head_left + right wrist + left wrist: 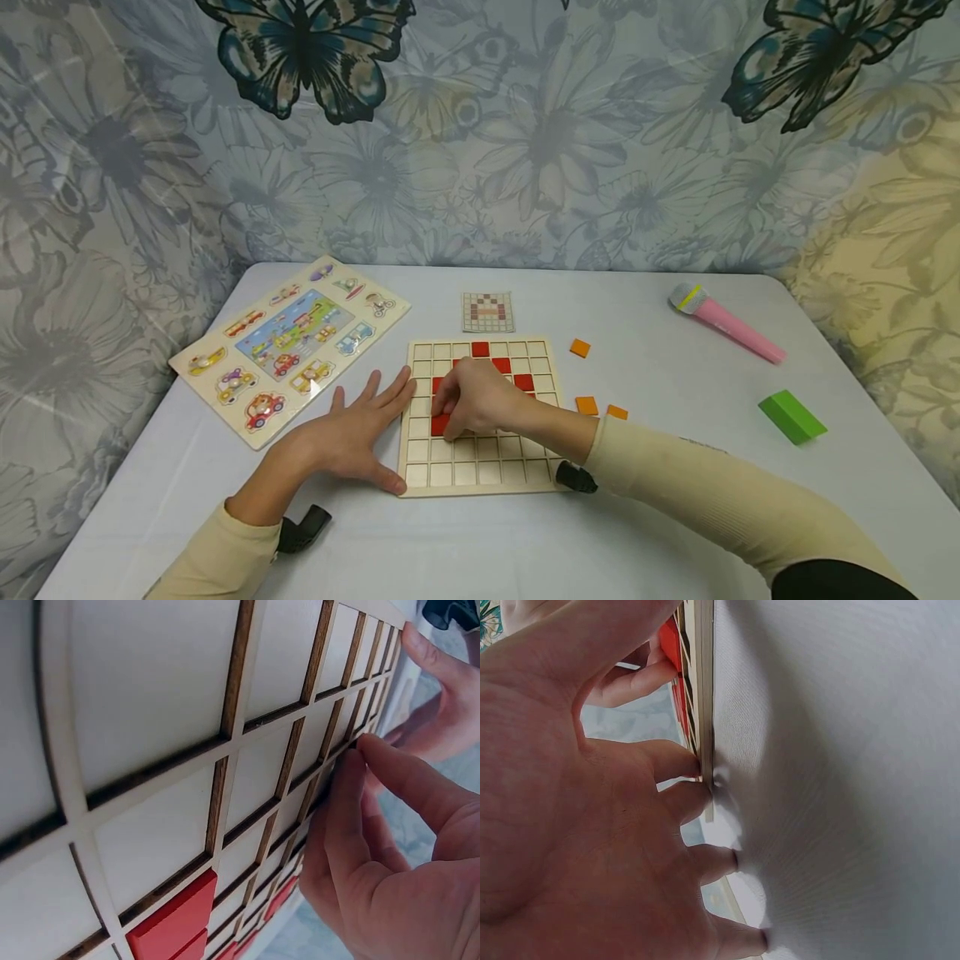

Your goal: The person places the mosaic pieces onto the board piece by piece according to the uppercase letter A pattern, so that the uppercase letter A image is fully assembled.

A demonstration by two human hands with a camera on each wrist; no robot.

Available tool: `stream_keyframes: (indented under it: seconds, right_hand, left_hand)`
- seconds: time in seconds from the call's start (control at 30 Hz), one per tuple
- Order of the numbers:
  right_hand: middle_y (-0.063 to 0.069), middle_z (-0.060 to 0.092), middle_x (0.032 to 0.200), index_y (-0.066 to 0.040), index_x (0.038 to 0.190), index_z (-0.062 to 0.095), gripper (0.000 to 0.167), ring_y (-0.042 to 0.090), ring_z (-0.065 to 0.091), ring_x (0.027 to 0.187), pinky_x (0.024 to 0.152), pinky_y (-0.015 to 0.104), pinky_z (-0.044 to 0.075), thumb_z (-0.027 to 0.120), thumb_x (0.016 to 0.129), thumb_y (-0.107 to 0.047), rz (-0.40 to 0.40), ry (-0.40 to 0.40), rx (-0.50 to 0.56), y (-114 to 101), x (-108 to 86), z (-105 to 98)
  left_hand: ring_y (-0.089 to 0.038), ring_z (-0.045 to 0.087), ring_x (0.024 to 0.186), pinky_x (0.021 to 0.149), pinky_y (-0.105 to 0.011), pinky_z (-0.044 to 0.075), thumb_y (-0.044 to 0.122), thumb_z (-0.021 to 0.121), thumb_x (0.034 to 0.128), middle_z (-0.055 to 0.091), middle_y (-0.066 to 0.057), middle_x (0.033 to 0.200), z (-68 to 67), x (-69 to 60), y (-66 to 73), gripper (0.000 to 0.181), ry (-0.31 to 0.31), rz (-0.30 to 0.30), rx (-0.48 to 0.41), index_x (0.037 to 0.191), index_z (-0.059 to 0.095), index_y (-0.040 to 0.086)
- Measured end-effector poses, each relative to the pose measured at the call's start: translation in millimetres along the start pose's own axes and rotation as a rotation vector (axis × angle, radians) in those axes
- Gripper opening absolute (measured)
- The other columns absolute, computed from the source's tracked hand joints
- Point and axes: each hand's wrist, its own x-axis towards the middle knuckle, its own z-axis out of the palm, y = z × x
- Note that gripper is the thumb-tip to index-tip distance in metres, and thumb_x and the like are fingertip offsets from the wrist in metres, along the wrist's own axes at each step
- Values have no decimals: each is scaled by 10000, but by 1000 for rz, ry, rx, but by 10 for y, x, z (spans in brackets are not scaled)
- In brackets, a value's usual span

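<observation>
A square wooden grid board point(480, 474) lies on the table, with several red tiles point(480, 349) set in its upper cells. My right hand point(480, 396) reaches over the board's left part, thumb and fingers pinching a red tile point(440, 426) at a left-hand cell. In the right wrist view the fingertips hide most of that spot. My left hand point(348, 437) is spread along the board's left edge, its thumb at the lower left corner. The left wrist view shows its fingers point(686, 801) straight, touching the board's side and the table.
A small patterned grid card point(488, 312) lies behind the board. Several orange tiles point(586, 406) are scattered to its right. Farther right are a pink toy microphone point(738, 333) and a green block point(792, 417). A picture puzzle board point(292, 350) lies at the left.
</observation>
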Motion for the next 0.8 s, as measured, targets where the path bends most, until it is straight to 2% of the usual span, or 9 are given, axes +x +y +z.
stream_keyframes:
  seconds: [0.43, 0.63, 0.8]
  right_hand:
    - [-34, 701, 747, -141, 837, 816, 224, 127, 632, 744, 666, 253, 532, 919, 702, 5, 9, -10, 28, 31, -37, -31]
    - [-33, 740, 812, -150, 871, 820, 229, 127, 668, 752, 685, 274, 556, 851, 725, 23, 12, -5, 70, 55, -108, -127]
    - [-24, 760, 863, -126, 916, 818, 170, 125, 672, 789, 735, 275, 563, 829, 788, -16, -3, 38, 73, 141, -160, -246]
  left_hand:
    - [-490, -40, 1598, 1106, -871, -9, 589, 916, 681, -10, -55, 1775, 14, 11, -26, 1356, 3, -2, 5, 1684, 140, 110]
    - [-488, -42, 1599, 1111, -867, -10, 579, 923, 674, -7, -56, 1775, 10, 12, -18, 1355, 6, -3, 3, 1683, 149, 111]
    - [-489, -48, 1599, 1113, -864, -19, 562, 934, 668, -6, -58, 1775, 17, 21, -15, 1356, 10, -9, 0, 1683, 155, 111]
